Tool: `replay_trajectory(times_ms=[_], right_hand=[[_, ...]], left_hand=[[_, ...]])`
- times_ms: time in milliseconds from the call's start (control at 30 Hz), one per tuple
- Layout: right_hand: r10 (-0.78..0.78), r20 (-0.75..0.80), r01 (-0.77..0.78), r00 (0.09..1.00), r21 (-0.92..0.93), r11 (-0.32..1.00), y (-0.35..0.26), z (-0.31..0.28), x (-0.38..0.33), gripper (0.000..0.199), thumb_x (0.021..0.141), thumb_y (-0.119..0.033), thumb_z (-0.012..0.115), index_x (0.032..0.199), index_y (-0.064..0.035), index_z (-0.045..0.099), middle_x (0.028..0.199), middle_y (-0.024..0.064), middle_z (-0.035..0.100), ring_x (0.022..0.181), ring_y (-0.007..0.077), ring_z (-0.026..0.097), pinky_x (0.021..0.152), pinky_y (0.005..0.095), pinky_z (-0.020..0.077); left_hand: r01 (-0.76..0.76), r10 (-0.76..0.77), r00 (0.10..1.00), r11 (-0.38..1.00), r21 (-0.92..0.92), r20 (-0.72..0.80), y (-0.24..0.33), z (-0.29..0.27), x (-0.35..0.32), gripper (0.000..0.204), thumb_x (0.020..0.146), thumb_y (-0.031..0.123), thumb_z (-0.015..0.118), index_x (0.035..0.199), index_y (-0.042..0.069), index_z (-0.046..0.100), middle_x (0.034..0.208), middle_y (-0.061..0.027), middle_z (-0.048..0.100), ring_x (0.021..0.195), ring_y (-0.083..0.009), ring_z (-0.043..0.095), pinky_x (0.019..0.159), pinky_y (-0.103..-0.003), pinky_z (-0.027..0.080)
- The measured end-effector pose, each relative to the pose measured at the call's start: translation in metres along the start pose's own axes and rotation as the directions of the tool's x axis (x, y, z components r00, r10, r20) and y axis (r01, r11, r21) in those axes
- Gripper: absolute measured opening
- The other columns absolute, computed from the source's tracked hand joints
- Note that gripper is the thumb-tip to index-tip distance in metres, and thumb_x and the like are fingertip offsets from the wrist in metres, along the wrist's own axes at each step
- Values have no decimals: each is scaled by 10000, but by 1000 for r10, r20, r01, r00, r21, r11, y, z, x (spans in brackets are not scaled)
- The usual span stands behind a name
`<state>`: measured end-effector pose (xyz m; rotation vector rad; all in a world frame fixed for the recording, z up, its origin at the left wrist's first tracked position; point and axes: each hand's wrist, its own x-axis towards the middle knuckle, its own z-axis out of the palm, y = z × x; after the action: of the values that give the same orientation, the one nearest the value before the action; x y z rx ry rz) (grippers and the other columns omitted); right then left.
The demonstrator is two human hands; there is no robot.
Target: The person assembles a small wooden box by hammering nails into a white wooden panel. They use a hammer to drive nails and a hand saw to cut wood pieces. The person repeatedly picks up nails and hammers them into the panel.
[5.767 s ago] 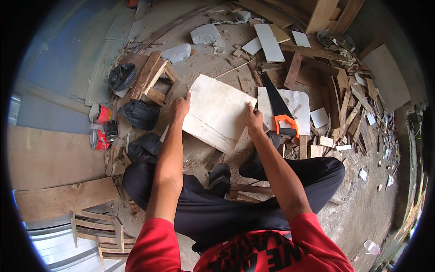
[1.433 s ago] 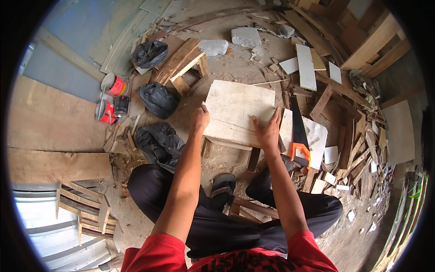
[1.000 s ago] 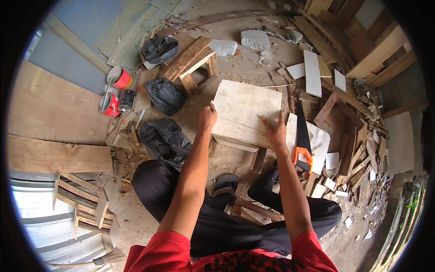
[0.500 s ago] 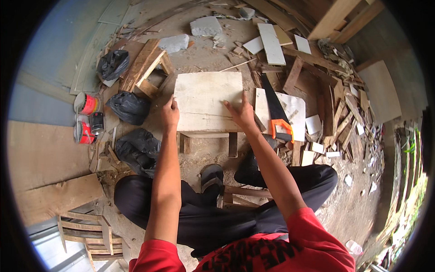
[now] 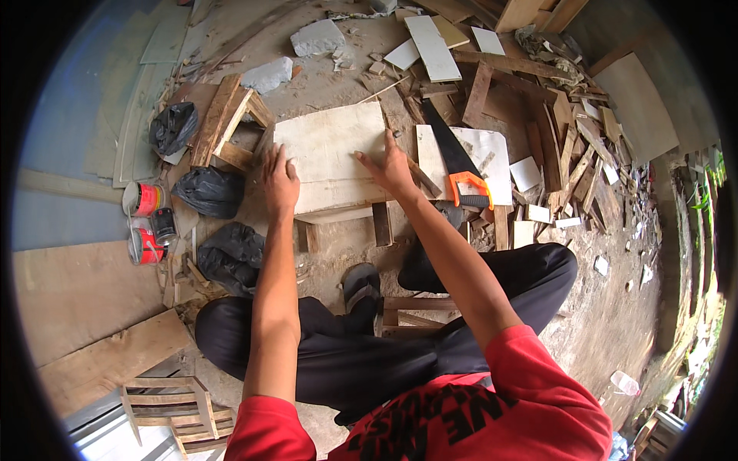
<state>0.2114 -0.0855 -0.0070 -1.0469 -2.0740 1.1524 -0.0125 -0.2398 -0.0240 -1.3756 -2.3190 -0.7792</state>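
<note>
Scrap wood and rubble litter the dirt ground around a pale plywood board lying flat on low supports. Left hand rests flat, fingers spread, on its left edge; right hand presses open-palmed at its right edge (a handsaw lies just beside).

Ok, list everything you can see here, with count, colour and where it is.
Plywood board: one, pale, centre, under both hands.
Handsaw: one, black blade, orange handle, right of the board.
Black bags: three, left of the board.
Cans: about three, red, far left.
Stone chunks: two, grey, top.
Wood offcuts: many, brown and white, upper right.
Small wooden frame: one, bottom left.
Left hand: flat on the board's left edge.
Right hand: spread on the board's right side.
</note>
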Motion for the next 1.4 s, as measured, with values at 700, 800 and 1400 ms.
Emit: replay_trajectory(times_ms=[700,800,1400], right_hand=[[301,297,-367,906,202,908,11,12,24,906,802,-650,735,1076,207,623,986,296,701,969,319,706,809,407,558],[351,286,-389,892,88,917,0,19,32,878,809,-642,734,982,214,650,922,291,705,910,302,713,798,400,562],[93,282,-226,955,488,843,27,60,33,571,856,-485,762,1085,38,731,927,180,748,849,205,713,785,358,552]], left_hand=[[701,-708,634,696,157,310,-20,-25,26,969,883,776,426,1065,-143,678,1105,-359,654,1093,-478,634,947,-515,498],[757,-756,583,639,140,298,-10,-45,28,968,889,770,427,1057,-150,674,1091,-354,660,1087,-481,633,929,-508,511],[181,-227,941,965,192,252,-11,-29,7,675,979,503,504,1515,116,369,1613,-158,282,1509,-296,226,1198,-510,223]])
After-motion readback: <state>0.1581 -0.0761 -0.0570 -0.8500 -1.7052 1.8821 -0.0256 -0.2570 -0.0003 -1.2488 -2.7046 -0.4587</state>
